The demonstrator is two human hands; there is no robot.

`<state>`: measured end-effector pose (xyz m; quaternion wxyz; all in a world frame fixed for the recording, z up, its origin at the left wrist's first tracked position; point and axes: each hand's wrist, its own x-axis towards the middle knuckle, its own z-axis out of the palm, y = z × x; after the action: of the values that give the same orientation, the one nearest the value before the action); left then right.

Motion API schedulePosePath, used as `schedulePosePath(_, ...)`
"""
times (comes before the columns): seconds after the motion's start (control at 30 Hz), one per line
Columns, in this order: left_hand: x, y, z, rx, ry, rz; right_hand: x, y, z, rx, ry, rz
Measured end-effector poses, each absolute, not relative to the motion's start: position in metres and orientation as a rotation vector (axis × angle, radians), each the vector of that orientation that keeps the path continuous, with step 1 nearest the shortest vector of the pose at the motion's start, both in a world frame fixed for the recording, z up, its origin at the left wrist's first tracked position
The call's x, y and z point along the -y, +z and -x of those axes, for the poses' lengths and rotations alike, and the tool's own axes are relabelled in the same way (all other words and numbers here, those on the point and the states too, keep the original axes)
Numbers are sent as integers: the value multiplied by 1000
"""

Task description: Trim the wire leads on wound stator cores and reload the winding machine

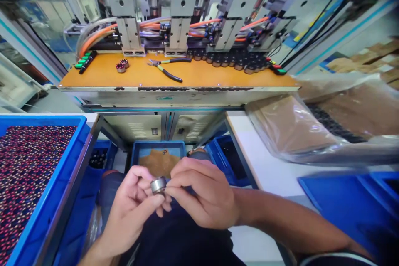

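I hold a small silver metal ring part [158, 185] low in the middle of the view, over my lap. My left hand [132, 208] pinches it from the left between thumb and fingers. My right hand [202, 193] meets it from the right, fingertips on its edge. Behind my hands, a small blue bin [137, 153] holds a brown sheet with a tiny part on it.
An orange bench [199, 77] carries pliers [166, 68], two wound ring parts [122, 65], and a row of dark parts [233, 62] under grey machine heads. A blue crate [67, 170] of red-and-dark parts sits left. Plastic bags [311, 129] lie on the white table, right.
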<state>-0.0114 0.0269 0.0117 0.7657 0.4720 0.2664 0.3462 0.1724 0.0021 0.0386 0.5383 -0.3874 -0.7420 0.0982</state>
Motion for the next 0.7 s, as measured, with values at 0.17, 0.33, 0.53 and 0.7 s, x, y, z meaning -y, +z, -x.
schedulePosePath(0.17, -27, 7, 13, -535, 999, -1118, -4, 37, -170, 1686, 257, 966)
schedulePosePath(0.33, -28, 5, 8, -526, 1196, -1197, 0, 38, -163, 1550, 394, 1014)
schedulePosePath(0.53, -31, 1, 7, -541, 1231, -1267, 4, 44, -154, 1154, 1167, 1052)
schedulePosePath(0.7, -34, -3, 12, -481, 1171, -1202, 2, 35, -155, 880, 1653, 1009)
